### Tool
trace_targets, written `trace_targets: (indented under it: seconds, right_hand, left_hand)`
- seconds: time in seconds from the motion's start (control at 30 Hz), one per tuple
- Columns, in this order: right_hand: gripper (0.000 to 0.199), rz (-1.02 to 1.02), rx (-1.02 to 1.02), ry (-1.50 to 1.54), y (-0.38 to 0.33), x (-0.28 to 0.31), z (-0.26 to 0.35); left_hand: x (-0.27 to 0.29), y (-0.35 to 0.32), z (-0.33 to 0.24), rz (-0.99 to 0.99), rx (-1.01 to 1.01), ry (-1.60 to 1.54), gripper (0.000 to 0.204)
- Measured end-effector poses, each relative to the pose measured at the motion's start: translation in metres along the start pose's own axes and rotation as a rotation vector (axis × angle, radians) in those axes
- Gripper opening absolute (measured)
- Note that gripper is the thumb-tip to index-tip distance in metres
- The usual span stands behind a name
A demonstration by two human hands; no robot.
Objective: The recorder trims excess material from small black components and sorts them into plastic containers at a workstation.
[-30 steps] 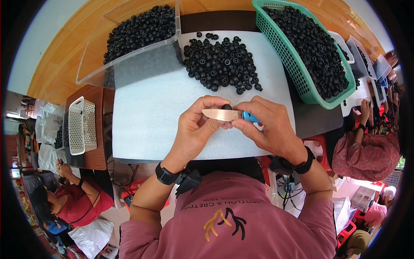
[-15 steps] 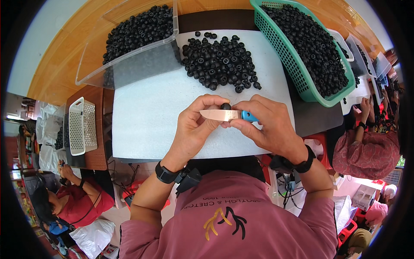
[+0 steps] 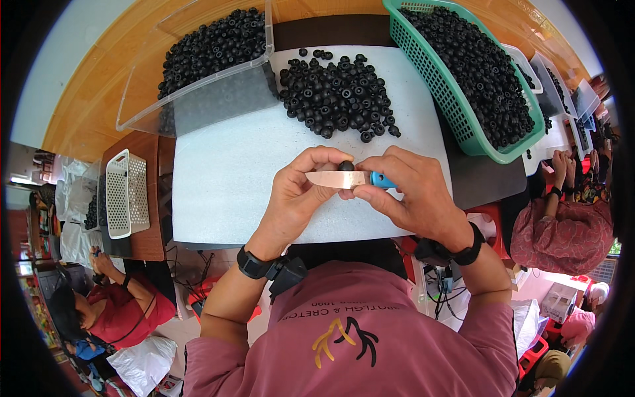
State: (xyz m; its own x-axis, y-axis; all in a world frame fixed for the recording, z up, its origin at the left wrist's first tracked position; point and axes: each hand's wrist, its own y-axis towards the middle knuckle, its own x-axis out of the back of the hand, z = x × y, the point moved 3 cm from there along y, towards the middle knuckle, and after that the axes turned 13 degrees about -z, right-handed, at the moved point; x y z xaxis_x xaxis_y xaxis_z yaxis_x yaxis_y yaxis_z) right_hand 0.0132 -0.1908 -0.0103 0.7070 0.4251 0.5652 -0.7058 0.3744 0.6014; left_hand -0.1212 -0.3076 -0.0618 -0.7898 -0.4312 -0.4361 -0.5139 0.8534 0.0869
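Left fingers [image 3: 323,154] in a pinch around a small black piece [image 3: 346,165] — right fingers [image 3: 385,165] tight about a blue-handled knife [image 3: 345,179]

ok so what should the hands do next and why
Probably a slight turn of the black piece with the left hand, because the right hand already holds the knife across its near side; whether the blade touches it is hard to tell.
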Motion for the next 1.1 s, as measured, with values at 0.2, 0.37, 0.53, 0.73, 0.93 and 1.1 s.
trace_targets:
  seconds: [0.2,0.37,0.53,0.73,0.93,1.1]
  right_hand:
    - [0.028,-0.002,0.0,0.005,0.001,0.0,0.0]
    - [0.027,-0.006,-0.001,0.007,0.001,0.0,0.001]
    - [0.024,0.034,0.003,0.025,0.003,0.001,0.0]
    - [0.019,-0.144,-0.371,0.027,-0.005,0.006,-0.038]
    - [0.019,-0.013,-0.554,0.408,-0.005,-0.015,-0.017]
    - [0.023,0.05,-0.607,0.512,-0.003,-0.024,-0.018]
  left_hand:
    - [0.001,0.0,0.001,0.013,-0.007,-0.007,0.033]
    - [0.003,0.002,0.002,0.005,-0.05,0.046,0.032]
    - [0.0,0.003,-0.006,0.014,-0.052,0.071,0.03]
    - [0.01,0.0,0.0,-0.03,0.063,0.043,0.023]
    - [0.004,0.0,0.0,-0.14,0.074,0.107,0.023]
    - [0.001,-0.001,-0.002,-0.131,0.031,0.087,0.025]
